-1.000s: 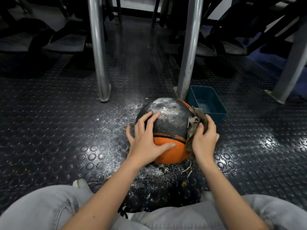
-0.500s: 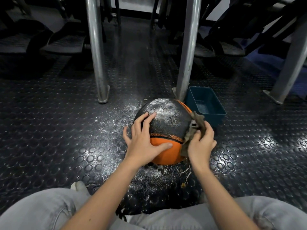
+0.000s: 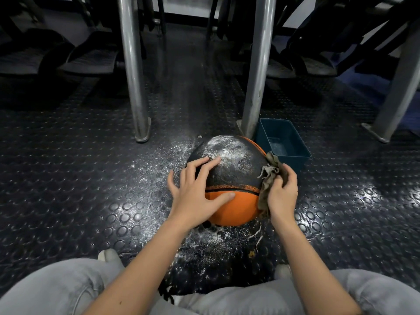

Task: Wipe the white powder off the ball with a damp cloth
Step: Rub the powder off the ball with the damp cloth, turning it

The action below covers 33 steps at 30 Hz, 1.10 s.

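A black and orange ball [image 3: 236,169] sits on the studded floor in front of me, its black top dusted with white powder. My left hand [image 3: 195,194] rests flat on the ball's near left side, fingers spread, thumb on the orange part. My right hand [image 3: 283,192] grips a frayed brown cloth [image 3: 268,178] and holds it against the ball's right side. Loose threads of the cloth hang down to the floor.
A dark teal tub [image 3: 284,142] with some water stands just behind the ball at the right. Two metal posts [image 3: 134,71] rise behind the ball, a third at far right. White powder [image 3: 163,162] is scattered on the floor. My knees fill the bottom.
My right hand with the cloth has shifted slightly down and back along the ball's right side. My left hand has stayed on the ball.
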Motion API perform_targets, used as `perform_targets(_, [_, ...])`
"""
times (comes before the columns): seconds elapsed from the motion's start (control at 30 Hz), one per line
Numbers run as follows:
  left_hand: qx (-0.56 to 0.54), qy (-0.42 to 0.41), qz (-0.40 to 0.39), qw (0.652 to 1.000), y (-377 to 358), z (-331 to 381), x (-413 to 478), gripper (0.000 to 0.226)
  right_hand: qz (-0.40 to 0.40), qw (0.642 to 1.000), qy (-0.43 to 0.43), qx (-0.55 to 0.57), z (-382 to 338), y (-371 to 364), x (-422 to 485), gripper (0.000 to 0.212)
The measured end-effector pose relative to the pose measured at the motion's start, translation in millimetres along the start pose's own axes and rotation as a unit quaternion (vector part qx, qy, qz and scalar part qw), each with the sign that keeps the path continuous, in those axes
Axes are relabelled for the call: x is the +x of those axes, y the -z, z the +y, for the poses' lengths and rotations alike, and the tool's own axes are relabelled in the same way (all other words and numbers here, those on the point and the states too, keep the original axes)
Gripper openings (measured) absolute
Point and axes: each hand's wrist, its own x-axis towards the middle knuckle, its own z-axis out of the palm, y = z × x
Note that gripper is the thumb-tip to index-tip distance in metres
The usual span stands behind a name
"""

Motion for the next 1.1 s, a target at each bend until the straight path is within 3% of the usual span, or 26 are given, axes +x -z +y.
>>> perform_targets(0.13, [-0.065,-0.019,0.027,0.997,12.1,-9.1,9.2,0.078,-0.015,1.0,-0.005,0.026,-0.6,3.5,-0.2,0.038])
perform_targets(0.23, [-0.063,0.027,-0.044,0.997,18.2,-18.3,14.7,0.104,-0.039,0.999,-0.011,0.035,-7.4,6.2,0.0,0.038])
perform_targets(0.3, [-0.083,0.056,-0.091,0.991,14.6,-19.3,12.4,0.109,-0.04,0.998,-0.045,0.02,-13.6,8.2,3.2,0.037])
perform_targets(0.37, [-0.103,0.065,-0.085,0.989,8.5,-18.1,9.2,0.108,-0.027,0.997,-0.062,0.023,-17.1,10.3,6.6,0.036])
perform_targets(0.43, [-0.095,0.059,-0.072,0.991,4.3,-15.1,7.2,0.108,-0.007,1.0,-0.008,0.002,-21.4,12.2,1.3,0.037])
perform_targets(0.53, [-0.072,0.048,-0.064,0.994,0.9,-11.9,8.0,0.109,-0.001,0.985,0.161,-0.062,-31.7,10.7,-25.3,0.036])
perform_targets(0.67, [-0.102,0.05,-0.05,0.992,2.1,-13.9,7.8,0.108,-0.005,0.877,0.435,-0.205,-32.9,3.1,-48.9,0.026])
perform_targets(0.7, [-0.104,0.053,-0.054,0.992,3.4,-14.7,7.8,0.108,0.005,0.869,0.443,-0.22,-29.6,3.0,-43.5,0.026])
perform_targets(0.8, [-0.098,0.057,-0.071,0.991,5.3,-13.2,8.0,0.106,0.028,0.935,0.313,-0.162,-27.5,8.8,-25.2,0.029])
perform_targets(0.87, [-0.095,0.055,-0.074,0.991,4.4,-10.7,9.0,0.105,0.032,0.957,0.259,-0.128,-25.3,9.3,-24.8,0.032])
perform_targets(0.93, [-0.097,0.056,-0.068,0.991,3.7,-10.9,9.8,0.105,0.023,0.929,0.337,-0.153,-26.9,5.3,-39.4,0.031])
perform_targets(1.03, [-0.103,0.059,-0.061,0.991,4.5,-15.0,9.3,0.104,-0.05,0.851,0.482,-0.203,-22.3,2.0,-53.5,0.033])
perform_targets(1.1, [-0.106,0.059,-0.065,0.99,4.8,-14.9,8.2,0.107,-0.044,0.862,0.461,-0.205,-23.8,4.7,-38.7,0.033])
